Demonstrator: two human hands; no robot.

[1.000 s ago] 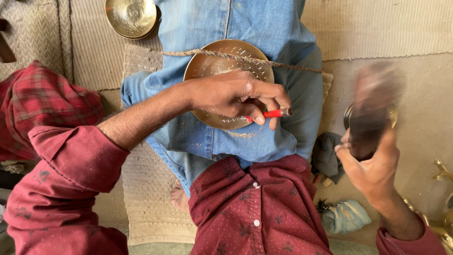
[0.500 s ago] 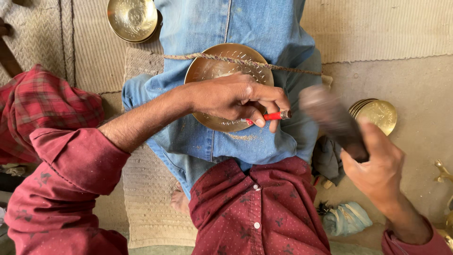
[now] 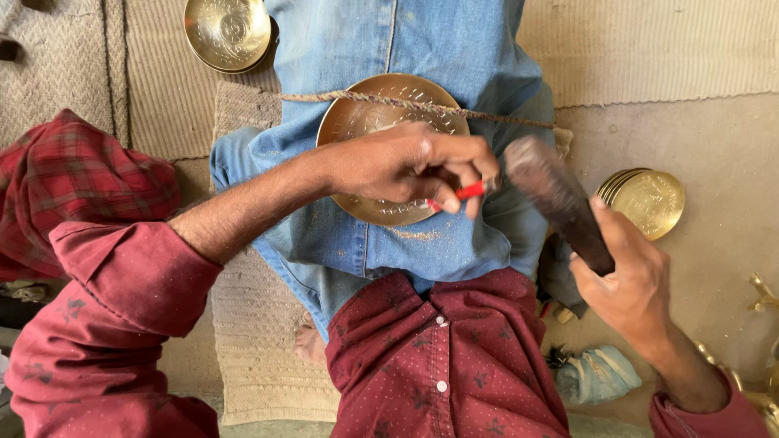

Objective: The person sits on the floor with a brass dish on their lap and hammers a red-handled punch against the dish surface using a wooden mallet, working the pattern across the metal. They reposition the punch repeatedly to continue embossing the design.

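Note:
A round brass plate [image 3: 367,113] lies on my lap over blue jeans, with a twisted cord [image 3: 503,120] stretched across its top. My left hand [image 3: 406,162] rests on the plate and pinches a small red-handled tool [image 3: 464,193] at the plate's lower right rim. My right hand [image 3: 629,284] grips the handle end of a dark wooden mallet [image 3: 552,195]. The mallet's head sits just right of the red tool, almost touching its end.
Another brass plate [image 3: 227,32] lies on the woven mat at the top left. A stack of brass plates [image 3: 647,201] sits on the floor to the right. A red checked cloth [image 3: 89,186] lies at left, a pale blue rag [image 3: 596,375] at lower right.
My right hand has swung the mallet leftward from raised at the right to beside the red tool. My left hand has stayed on the plate.

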